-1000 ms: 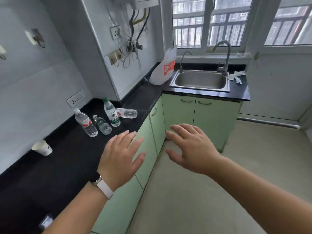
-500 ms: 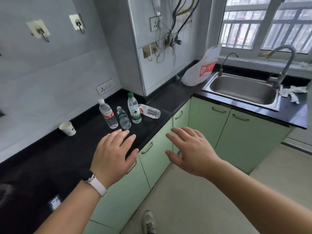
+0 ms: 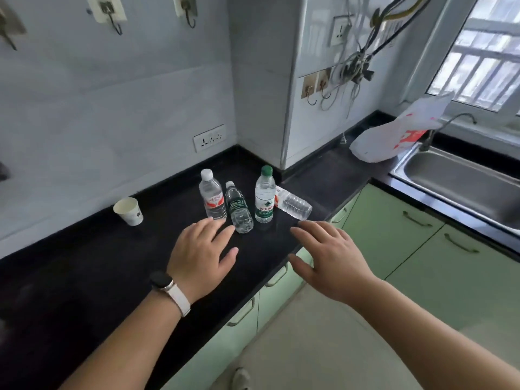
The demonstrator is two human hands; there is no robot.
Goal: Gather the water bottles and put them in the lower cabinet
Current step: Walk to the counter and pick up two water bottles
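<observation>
Three upright bottles (image 3: 238, 209) packed close, lying bottle (image 3: 294, 205) beside them, bare countertop (image 3: 98, 277) in front, paper cup (image 3: 129, 211) well left

Your left grip (image 3: 201, 254) reaches forward from the lower left, palm down, fingers straight and loosely spread, thumb out to the right, holding nothing. Your right grip (image 3: 329, 257) comes in from the lower right at about the same height, palm down too, fingers relaxed and spread, empty. Both forearms are bare, and the two grips are apart.

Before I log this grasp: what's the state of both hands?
Left hand: open, holding nothing.
Right hand: open, holding nothing.
</observation>
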